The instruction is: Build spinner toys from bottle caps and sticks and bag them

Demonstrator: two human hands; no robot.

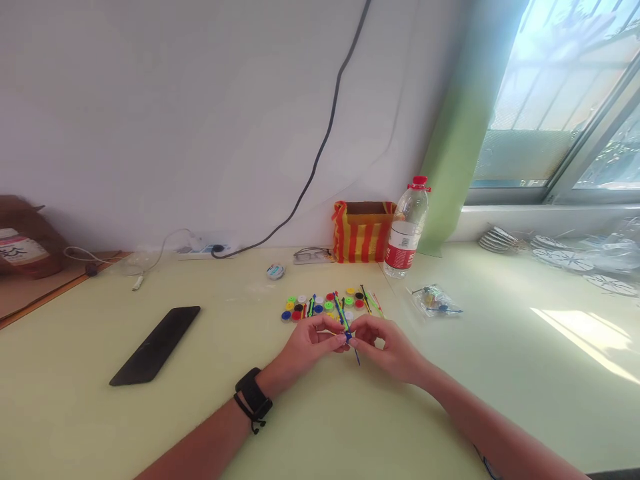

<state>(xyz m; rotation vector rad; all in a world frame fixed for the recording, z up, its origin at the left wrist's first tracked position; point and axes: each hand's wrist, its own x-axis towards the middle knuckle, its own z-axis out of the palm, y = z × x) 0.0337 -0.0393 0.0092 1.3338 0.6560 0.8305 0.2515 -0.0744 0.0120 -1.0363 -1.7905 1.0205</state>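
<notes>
Close together at the near side of the colored parts, my left hand [316,339] and my right hand [384,345] pinch a small blue arrow-shaped spinner pointer [349,338] between thumbs and forefingers. Its thin tail sticks out below the fingers, toward me. Just beyond the fingertips lie several small round discs [319,309] in red, yellow, blue, green, black and white. Among them are several thin arrow pointers [367,300] in black, yellow, green and red. My fingers hide part of the held piece and some of the nearest discs.
A black flat slab [156,347] lies to the left. Toward the wall are a small round tin [275,271], glasses [313,255], a striped bag [364,233] and a bottle [404,233]. A clear bag of parts [434,301] lies right. A black cable [325,137] hangs down the wall.
</notes>
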